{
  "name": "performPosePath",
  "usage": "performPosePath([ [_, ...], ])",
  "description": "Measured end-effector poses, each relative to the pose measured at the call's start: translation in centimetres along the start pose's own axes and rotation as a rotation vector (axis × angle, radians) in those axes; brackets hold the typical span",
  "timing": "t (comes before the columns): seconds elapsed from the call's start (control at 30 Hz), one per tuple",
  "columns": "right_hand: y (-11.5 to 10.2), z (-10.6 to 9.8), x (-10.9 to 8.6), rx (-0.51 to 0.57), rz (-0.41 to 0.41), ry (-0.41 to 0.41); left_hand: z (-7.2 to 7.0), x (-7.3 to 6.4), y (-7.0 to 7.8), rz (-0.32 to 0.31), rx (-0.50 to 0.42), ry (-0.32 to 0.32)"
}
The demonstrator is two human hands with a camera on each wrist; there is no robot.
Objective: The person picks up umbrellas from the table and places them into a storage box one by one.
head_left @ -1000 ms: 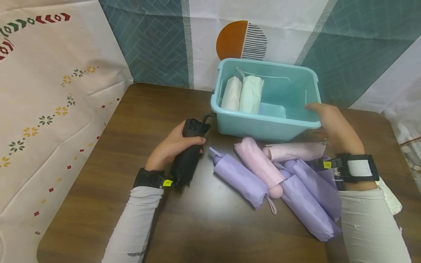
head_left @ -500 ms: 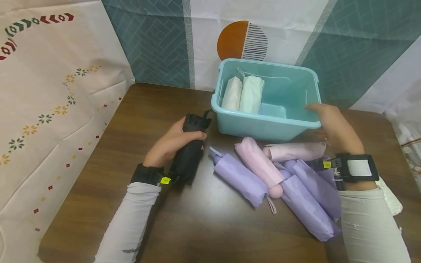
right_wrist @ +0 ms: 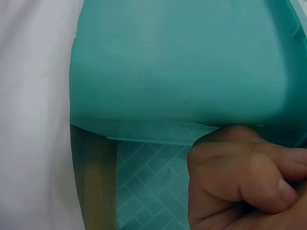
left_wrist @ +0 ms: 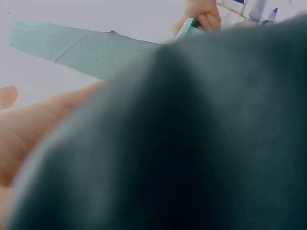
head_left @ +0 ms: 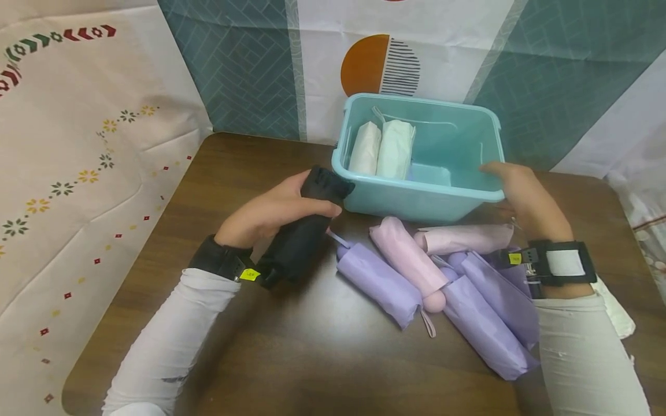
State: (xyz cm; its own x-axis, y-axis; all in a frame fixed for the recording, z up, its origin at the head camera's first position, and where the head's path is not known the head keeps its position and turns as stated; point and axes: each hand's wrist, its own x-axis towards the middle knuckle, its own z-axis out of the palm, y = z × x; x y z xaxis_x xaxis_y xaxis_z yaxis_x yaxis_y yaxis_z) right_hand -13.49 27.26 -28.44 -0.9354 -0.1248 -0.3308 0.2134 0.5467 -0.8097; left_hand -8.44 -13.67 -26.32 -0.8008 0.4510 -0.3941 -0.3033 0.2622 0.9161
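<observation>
My left hand (head_left: pixel 273 211) grips a folded black umbrella (head_left: pixel 299 245), thumb across its top side. The umbrella lies slantwise, its far end by the near left corner of a light teal plastic bin (head_left: pixel 416 199). Close up and blurred, the umbrella (left_wrist: pixel 201 143) fills most of the left wrist view. At the bin's right side my right hand (head_left: pixel 533 199) holds the rim, thumb over the inside. Curled fingers of that hand (right_wrist: pixel 240 179) show against the bin wall in the right wrist view. Inside the bin, a cream folded umbrella (head_left: pixel 366 149) and a pale mint one (head_left: pixel 395 149) stand at the left.
In front of the bin lie several folded umbrellas: a lilac one (head_left: pixel 380 283), a pink one (head_left: pixel 408 257), a pale pink one (head_left: pixel 468 238) and more lilac ones (head_left: pixel 484 326). A whitish item (head_left: pixel 614 309) shows beside the right sleeve. Patterned cloth (head_left: pixel 250 69) hangs behind the brown table (head_left: pixel 322 370).
My left hand has carried the black umbrella up and to the right, closer to the bin, turning it more slantwise. The right hand keeps its hold on the rim.
</observation>
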Motion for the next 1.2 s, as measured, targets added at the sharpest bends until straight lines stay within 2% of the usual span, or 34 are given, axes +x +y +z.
performPosePath([
  [0.13, -0.1, 0.0, 0.0, 0.02, 0.029, -0.001, -0.2, -0.6, 0.8, -0.023, 0.021, -0.049],
  [0.2, -0.2, 0.0, 0.1, 0.08, 0.083, 0.009, -0.1, -0.9, 1.4, -0.009, 0.031, -0.068],
  [0.33, -0.4, -0.2, 0.3, 0.087, 0.112, 0.02, 0.3, -0.9, 3.2, 0.033, 0.019, -0.078],
  [0.47, -0.5, -0.2, 0.2, 0.087, 0.115, 0.022, 0.9, -0.4, 5.2, 0.062, 0.014, -0.097],
  [0.67, -0.1, -0.1, 0.2, 0.0, 0.026, 0.006, 0.8, 0.6, 8.2, 0.054, -0.001, -0.161],
  [0.73, -0.1, 0.0, 0.2, 0.009, 0.029, 0.008, 0.3, 1.1, 9.2, 0.056, 0.003, -0.167],
  [0.83, 0.0, 0.0, 0.2, -0.045, -0.008, 0.011, -0.4, 1.9, 10.5, 0.068, 0.016, -0.154],
  [0.9, 0.0, -0.1, 0.1, -0.128, -0.061, 0.011, -0.7, 2.7, 11.3, 0.065, 0.012, -0.142],
  [0.97, 0.0, -0.1, 0.1, -0.129, -0.063, 0.014, -0.9, 3.5, 11.9, 0.066, 0.006, -0.133],
  [1.07, -0.1, -0.1, 0.1, -0.078, -0.028, 0.019, -0.8, 5.1, 12.7, 0.06, -0.012, -0.112],
  [1.1, -0.1, 0.0, 0.1, -0.03, -0.001, 0.025, -0.7, 5.7, 12.9, 0.052, -0.014, -0.102],
  [1.2, -0.1, 0.0, 0.2, -0.004, 0.018, 0.026, 0.1, 7.6, 13.8, 0.006, -0.024, -0.068],
])
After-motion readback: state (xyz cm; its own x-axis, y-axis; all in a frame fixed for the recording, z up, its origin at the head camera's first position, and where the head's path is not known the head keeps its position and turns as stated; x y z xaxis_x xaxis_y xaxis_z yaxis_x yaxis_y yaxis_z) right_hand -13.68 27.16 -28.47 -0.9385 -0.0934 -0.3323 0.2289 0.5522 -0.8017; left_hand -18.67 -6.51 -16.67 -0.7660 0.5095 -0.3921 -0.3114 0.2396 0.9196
